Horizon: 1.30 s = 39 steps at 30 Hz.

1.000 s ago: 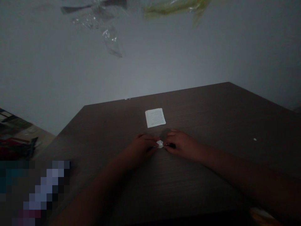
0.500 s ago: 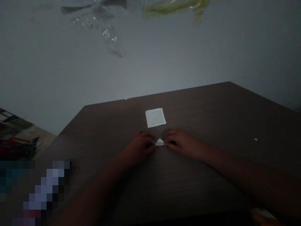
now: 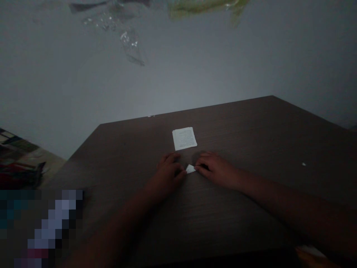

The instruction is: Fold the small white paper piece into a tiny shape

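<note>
A small folded white paper piece lies on the dark wooden table between my two hands. My left hand rests on the table with its fingers curled, thumb tip touching the paper's left edge. My right hand has its fingertips pinched on the paper's right edge. Just beyond the hands lies a square stack of white printed paper, flat on the table.
A tiny white scrap lies on the table to the right. Clear plastic bags hang on the grey wall above. Cluttered items sit beyond the table's left edge. A yellowish object shows at the bottom right.
The small paper piece has gone from a rounded lump to a flatter folded shape. My left hand's fingers have spread slightly; both hands stay in place.
</note>
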Tool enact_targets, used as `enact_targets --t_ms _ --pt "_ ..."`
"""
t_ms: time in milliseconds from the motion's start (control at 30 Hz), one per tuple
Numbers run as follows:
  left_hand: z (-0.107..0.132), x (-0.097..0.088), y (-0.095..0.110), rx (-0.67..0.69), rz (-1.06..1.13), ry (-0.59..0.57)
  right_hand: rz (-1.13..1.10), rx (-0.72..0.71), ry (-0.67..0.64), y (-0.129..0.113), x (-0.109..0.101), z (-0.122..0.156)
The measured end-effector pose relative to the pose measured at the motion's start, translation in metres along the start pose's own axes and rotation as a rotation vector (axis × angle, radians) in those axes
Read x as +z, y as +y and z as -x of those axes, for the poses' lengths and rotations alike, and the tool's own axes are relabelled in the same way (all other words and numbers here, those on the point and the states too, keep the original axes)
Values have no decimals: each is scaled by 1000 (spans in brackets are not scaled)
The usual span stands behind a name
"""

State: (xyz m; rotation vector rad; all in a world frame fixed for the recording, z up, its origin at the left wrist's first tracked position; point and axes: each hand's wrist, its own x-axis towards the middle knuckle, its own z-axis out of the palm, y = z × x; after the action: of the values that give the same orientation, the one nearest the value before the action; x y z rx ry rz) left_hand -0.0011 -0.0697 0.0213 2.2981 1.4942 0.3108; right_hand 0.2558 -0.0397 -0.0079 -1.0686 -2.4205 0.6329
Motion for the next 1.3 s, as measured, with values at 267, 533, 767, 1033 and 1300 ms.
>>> enact_targets --t_ms 267,533,767,1033,1300 --pt "6 14 3 79 80 -13 -2 1 40 1 2 4" --pt "6 12 4 78 130 39 12 5 35 0 1 3" --pt "3 7 12 -67 140 22 31 -17 40 3 3 3" --pt "2 2 16 -90 234 32 58 3 48 -2 4 3" --pt "2 -5 25 -139 280 41 92 11 103 -1 11 3"
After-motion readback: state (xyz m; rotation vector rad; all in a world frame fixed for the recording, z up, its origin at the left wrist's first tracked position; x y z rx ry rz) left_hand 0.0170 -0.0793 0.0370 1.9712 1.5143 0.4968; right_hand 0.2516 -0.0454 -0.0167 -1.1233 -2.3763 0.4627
